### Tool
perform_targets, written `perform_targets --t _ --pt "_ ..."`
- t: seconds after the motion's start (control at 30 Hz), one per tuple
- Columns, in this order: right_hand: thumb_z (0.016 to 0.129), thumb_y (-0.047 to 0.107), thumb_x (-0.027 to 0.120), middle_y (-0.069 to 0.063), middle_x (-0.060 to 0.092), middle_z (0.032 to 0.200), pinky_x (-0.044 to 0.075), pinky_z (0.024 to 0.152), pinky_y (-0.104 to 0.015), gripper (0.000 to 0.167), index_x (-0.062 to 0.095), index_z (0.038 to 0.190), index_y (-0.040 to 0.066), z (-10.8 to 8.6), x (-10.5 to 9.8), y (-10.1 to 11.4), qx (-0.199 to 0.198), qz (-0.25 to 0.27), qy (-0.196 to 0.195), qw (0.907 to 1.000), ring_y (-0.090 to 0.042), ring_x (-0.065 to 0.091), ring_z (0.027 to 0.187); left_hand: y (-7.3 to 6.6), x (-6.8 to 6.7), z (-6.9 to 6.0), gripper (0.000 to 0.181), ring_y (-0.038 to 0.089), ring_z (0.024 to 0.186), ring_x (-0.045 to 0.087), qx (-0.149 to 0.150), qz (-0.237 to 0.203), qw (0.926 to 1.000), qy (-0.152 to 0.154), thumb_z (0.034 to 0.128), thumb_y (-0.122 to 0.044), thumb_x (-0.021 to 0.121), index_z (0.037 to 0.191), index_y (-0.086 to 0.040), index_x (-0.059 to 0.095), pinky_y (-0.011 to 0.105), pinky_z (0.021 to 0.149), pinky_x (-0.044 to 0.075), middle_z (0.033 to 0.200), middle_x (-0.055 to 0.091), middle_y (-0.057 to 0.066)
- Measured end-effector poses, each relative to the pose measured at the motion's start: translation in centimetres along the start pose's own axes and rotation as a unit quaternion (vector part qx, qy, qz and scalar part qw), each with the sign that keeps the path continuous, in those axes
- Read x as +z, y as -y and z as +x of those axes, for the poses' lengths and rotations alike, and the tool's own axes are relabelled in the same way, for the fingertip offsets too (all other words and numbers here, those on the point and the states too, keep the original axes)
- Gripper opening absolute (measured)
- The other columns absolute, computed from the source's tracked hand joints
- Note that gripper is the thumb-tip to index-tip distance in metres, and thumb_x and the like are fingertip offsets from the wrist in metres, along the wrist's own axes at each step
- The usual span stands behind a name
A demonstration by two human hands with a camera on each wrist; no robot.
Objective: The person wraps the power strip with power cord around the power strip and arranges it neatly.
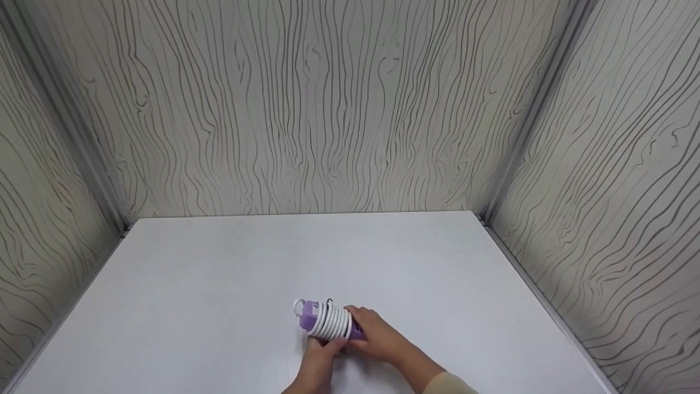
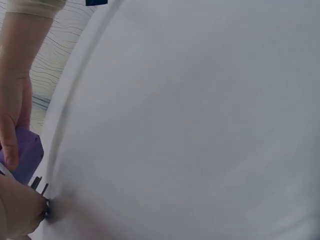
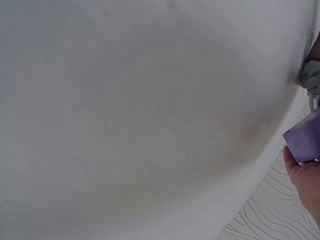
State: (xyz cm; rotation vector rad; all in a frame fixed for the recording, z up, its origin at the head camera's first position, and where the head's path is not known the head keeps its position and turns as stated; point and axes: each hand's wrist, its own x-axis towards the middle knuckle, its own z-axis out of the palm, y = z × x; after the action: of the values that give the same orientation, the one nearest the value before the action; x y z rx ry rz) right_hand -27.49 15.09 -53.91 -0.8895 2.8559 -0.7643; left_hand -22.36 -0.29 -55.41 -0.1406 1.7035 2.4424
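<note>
A purple power strip [image 1: 308,316] is wound with several turns of white cord [image 1: 330,322], and a white loop [image 1: 298,307] sticks out at its left end. My right hand [image 1: 380,335] grips the strip's right end, fingers over the far side and thumb on the near side. My left hand [image 1: 319,362] is below the coil, its thumb against the wound cord. Metal prongs [image 2: 40,185] project beside this hand in the left wrist view. A grey plug [image 3: 312,79] shows at its fingers in the right wrist view. Most of the left fingers are hidden.
The white table [image 1: 219,284] spreads under both hands. A wall panel with wavy wood-grain lines [image 1: 306,109] stands behind it, with side panels [image 1: 618,180] at left and right. Grey metal posts [image 1: 82,126] run along the corners.
</note>
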Motion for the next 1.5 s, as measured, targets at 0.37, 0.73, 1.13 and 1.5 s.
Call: perform_targets --t 0.37,0.73,1.13,1.5 --pt "0.080 0.033 0.067 -0.014 0.058 0.109 0.044 0.082 -0.046 0.059 0.044 0.124 0.000 0.3 0.2 1.0 0.116 0.087 -0.015 0.9893 -0.028 0.056 0.096 -1.9 -1.7 -0.2 0.096 0.049 0.130 0.006 -0.069 0.140 0.9849 0.074 0.0835 -0.012 0.058 0.136 0.011 -0.019 0.057 0.104 0.008 0.140 0.006 0.039" --pt "0.078 0.034 0.066 -0.016 0.058 0.108 0.044 0.081 -0.048 0.066 0.042 0.123 -0.007 0.4 1.0 1.7 0.165 0.154 -0.032 0.9735 -0.028 0.056 0.093 -3.1 -2.7 0.3 0.096 0.050 0.129 0.016 -0.052 0.304 0.9507 0.030 0.0790 -0.026 0.066 0.141 0.009 0.002 0.060 0.102 0.014 0.142 0.015 0.035" --pt "0.078 0.027 0.067 -0.018 0.058 0.110 0.045 0.079 -0.047 0.067 0.038 0.132 0.000 0.0 -0.2 1.5 0.138 0.161 -0.012 0.9772 -0.027 0.056 0.092 -3.4 -3.4 0.8 0.081 0.048 0.124 0.030 -0.020 0.334 0.9406 0.056 0.0831 -0.026 0.063 0.141 0.007 0.016 0.059 0.098 0.026 0.137 0.030 0.033" --pt "0.079 0.021 0.060 -0.023 0.058 0.105 0.045 0.081 -0.049 0.056 0.039 0.124 -0.004 0.1 0.0 1.4 0.133 0.041 -0.062 0.9883 -0.035 0.058 0.094 -2.7 -3.4 2.1 0.036 0.024 0.082 0.062 0.084 0.455 0.8848 0.054 0.0800 -0.013 0.067 0.112 -0.001 0.059 0.033 0.064 0.051 0.097 0.064 0.015"
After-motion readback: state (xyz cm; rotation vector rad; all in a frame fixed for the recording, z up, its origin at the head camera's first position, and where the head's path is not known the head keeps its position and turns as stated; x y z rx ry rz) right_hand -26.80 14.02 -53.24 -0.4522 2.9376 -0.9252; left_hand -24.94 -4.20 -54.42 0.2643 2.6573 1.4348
